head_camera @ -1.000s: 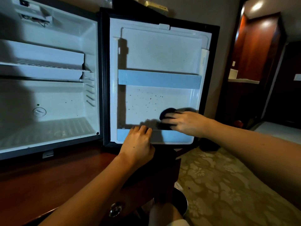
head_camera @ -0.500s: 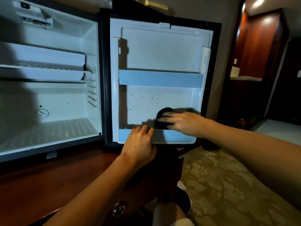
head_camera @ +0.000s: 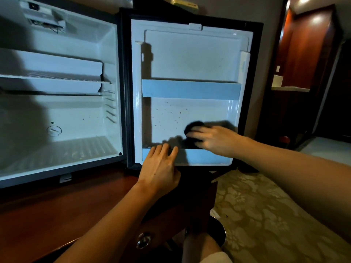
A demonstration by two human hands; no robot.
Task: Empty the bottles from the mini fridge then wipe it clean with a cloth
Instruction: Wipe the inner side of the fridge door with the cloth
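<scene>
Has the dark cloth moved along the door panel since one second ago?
Cannot tell: the dark cloth sits equally far along the lower door rail, under the right hand.

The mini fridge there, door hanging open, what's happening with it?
A person is wiping the inside of the open fridge door. The right hand presses a dark cloth against the lower door panel, where dark specks still show to the left. The left hand rests on the bottom door shelf rail, apparently steadying the door. The mini fridge holds no bottles that can be seen.
</scene>
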